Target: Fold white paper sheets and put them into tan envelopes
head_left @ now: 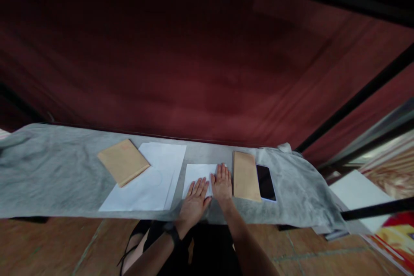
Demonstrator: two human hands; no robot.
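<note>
Presently, working outward from the near edge of the worktop (207, 217): noted a dark band (175, 235) on the left wrist, then the left hand (195, 198) laid palm-down over the near part of a small white paper (199, 170), fingers slightly spread. Just beside, observed the right hand (222, 182) flat at the paper's right side, fingers closer together. Found no closed grip on either side: resting with open palms, grasping nothing. Judged as held thus to flatten the paper and prevent sliding. Located the paper close to the middle of the near edge, presumably for easy reach by both arms. Recorded to the right a brown packet (246, 177), just beside a dark-screened phone (266, 182), likely set aside to free the middle. Recorded to the left some larger white sheets (142, 194), with a tilted tan packet (123, 162) over the far left part, possibly serving as a weight. Cannot tell the contents of either packet. Found the surface draped in grey cloth (64, 168), rumpled toward both ends, bunched at the far right corner. Noted tiled floor (87, 246) below the near edge; past the right end, a white board (359, 194) and slanting dark bars (349, 103); beyond the far edge, dark red fabric (200, 73).
</note>
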